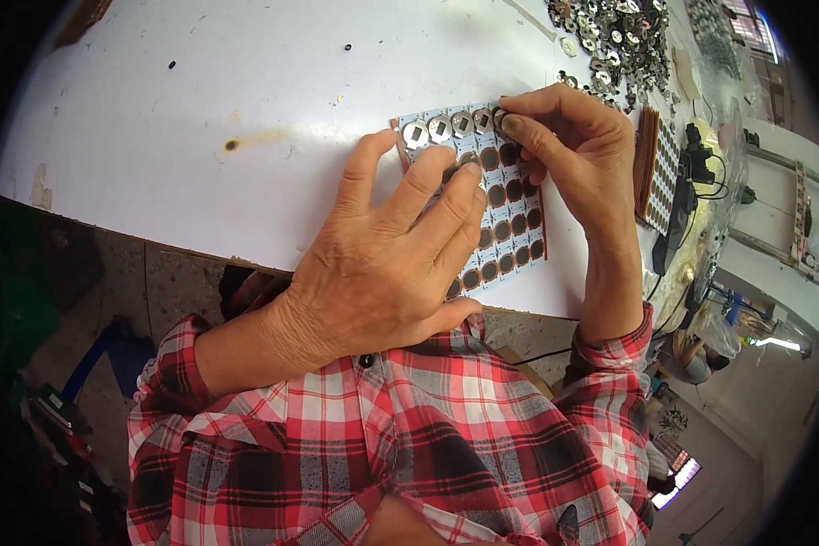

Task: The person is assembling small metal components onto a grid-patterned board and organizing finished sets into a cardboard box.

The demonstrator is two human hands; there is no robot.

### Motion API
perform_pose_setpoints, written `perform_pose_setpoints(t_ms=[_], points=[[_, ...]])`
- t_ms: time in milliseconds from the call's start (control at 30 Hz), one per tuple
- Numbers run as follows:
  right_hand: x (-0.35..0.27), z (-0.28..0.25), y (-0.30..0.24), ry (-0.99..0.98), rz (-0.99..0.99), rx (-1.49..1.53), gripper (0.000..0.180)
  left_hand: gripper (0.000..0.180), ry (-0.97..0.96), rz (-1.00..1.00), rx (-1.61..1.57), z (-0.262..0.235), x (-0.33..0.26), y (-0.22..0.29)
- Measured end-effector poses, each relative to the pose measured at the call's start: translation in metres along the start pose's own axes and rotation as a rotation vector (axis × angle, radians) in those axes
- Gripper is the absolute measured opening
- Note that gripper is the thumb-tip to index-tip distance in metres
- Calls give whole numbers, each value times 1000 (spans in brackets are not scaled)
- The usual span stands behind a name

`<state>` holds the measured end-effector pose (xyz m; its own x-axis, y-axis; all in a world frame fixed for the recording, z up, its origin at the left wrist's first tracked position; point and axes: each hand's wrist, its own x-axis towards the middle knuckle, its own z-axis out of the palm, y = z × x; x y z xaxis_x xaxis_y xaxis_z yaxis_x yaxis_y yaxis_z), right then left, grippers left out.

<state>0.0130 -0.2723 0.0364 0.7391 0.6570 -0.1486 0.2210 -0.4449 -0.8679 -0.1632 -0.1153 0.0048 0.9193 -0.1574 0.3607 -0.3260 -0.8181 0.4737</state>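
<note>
I count two hands of mine at work: my left hand [387,273] and my right hand [573,150]. Under them lies one pale blue sheet [510,223] set with round brown spots; my hands cover part of it, so I cannot give the full number of spots. Along its far edge I count four silver discs [450,126] seated in a row, and a fifth disc [500,119] sits pinched in my right fingertips. To the far right there is one heap of loose silver discs [614,36], too many and too tangled to count. Right of my right hand stands one stack of brown-edged sheets [655,168].
</note>
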Motion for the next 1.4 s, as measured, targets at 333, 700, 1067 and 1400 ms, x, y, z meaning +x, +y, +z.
perform_pose_setpoints(t_ms=[333,700,1067,1400], points=[[-2,3,16,50,-236,-82,15,77,15,-3,21,2,2,5],[12,-33,24,517,-264,-575,15,76,-1,-13,25,1,3,4],[1,-28,12,157,-51,379,28,75,4,-24,24,2,1,3],[-3,-2,14,166,-60,123,16,76,10,-25,20,4,1,4]])
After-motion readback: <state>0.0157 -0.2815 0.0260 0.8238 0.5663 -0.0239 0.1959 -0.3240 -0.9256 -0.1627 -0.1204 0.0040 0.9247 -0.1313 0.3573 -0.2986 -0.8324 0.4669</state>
